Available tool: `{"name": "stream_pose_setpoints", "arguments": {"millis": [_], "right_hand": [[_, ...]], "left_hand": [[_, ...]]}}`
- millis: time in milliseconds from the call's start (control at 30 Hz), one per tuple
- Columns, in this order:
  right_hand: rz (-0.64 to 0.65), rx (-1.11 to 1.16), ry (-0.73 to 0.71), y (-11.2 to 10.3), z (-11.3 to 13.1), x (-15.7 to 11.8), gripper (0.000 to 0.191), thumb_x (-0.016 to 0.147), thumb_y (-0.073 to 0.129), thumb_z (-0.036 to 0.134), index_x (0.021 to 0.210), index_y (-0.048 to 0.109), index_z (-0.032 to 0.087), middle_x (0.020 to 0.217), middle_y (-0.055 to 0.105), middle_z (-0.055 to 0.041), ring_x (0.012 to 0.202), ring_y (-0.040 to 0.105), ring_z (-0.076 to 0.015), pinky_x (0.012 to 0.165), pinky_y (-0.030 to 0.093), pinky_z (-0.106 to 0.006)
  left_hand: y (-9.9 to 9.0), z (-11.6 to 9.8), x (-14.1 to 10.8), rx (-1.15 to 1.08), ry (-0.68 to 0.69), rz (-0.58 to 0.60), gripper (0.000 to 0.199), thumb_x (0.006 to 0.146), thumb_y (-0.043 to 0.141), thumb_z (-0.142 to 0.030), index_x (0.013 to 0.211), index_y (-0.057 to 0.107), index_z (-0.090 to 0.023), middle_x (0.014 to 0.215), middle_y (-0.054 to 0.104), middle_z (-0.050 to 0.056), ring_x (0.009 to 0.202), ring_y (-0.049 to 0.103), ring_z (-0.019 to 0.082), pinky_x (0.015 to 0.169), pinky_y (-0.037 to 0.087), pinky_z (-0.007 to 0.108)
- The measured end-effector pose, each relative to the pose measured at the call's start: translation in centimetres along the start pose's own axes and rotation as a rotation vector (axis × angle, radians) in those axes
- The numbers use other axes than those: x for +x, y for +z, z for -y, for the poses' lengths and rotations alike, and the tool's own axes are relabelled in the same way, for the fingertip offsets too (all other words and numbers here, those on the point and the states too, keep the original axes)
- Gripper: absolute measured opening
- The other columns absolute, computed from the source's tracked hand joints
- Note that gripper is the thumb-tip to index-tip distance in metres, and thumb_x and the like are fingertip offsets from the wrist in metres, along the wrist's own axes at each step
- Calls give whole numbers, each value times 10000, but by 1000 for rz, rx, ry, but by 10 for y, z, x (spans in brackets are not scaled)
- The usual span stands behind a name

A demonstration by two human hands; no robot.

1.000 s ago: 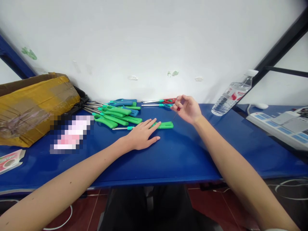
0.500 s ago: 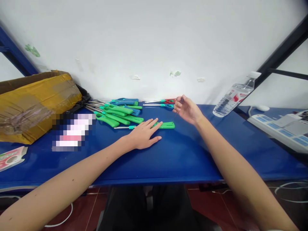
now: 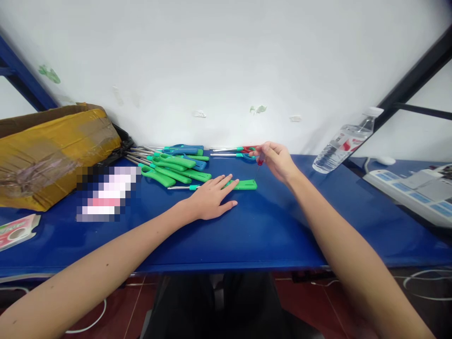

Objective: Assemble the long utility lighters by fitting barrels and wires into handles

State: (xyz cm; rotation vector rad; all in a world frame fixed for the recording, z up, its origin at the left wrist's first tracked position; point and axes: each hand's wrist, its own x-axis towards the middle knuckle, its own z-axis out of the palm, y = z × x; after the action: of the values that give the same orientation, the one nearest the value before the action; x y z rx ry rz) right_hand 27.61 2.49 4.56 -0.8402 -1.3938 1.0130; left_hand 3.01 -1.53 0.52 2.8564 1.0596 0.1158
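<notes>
A green lighter [image 3: 247, 184] with a metal tube lies flat on the blue table [image 3: 247, 235]. My left hand [image 3: 214, 197] rests over its middle, palm down with fingers spread. Above the lighter's right end, my right hand [image 3: 277, 160] is closed on a small screwdriver [image 3: 260, 162] with a reddish handle. Its thin shaft points down to the green end. Several green and blue lighters [image 3: 173, 162] are piled to the left. Behind my right hand, a red one [image 3: 247, 149] and a blue one [image 3: 243, 156] lie near the wall.
An open cardboard box [image 3: 56, 155] with yellow tape stands at the left. A clear water bottle [image 3: 344, 141] leans at the back right, near a white power strip [image 3: 413, 193]. A torn printed card [image 3: 19, 231] lies at the left edge.
My right hand has turned and closed more around the screwdriver, whose shaft now points down at the lighter's right end. My left hand stays in place.
</notes>
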Motion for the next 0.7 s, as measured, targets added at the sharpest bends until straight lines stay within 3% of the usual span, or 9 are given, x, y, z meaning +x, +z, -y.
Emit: {"name": "stream_pose_setpoints", "arguments": {"millis": [200,300,433,567,700], "right_hand": [[100,162,56,16,9,-6,392,726,794,555,763,596,219,784,680,-12,780,664,-170,723,515,-297],[123,254,104,20,10,-8,335,753,786,503,762,594,229,583,468,56,618,555,-135,701,509,-292],[76,311,118,18,8,-6,366,866,632,559,708,567,236,531,238,78,489,366,-114,633,491,-289],[84,347,98,13,4,-4,354,841,658,560,723,601,230,549,294,68,494,350,-107,596,477,-276],[109,263,96,9,1,-3,363,743,777,569,811,659,232,654,522,32,602,498,-123,611,481,-271]], "left_hand": [[1,0,0,1,4,-12,688,1018,318,-575,1595,196,-220,1653,169,114,1517,187,324,1211,214,483],[0,0,0,9,-1,-4,686,1020,323,-567,1596,191,-219,1653,167,114,1518,183,323,1211,213,483],[-1,0,0,6,-4,1,688,1019,338,-561,1598,184,-223,1655,160,108,1520,178,321,1214,210,484],[-1,-1,0,4,-8,6,692,1018,342,-562,1600,177,-227,1657,155,103,1522,172,317,1217,204,478],[-1,0,0,4,-5,9,690,1020,331,-564,1601,177,-225,1658,152,102,1522,171,315,1219,202,475]]}}
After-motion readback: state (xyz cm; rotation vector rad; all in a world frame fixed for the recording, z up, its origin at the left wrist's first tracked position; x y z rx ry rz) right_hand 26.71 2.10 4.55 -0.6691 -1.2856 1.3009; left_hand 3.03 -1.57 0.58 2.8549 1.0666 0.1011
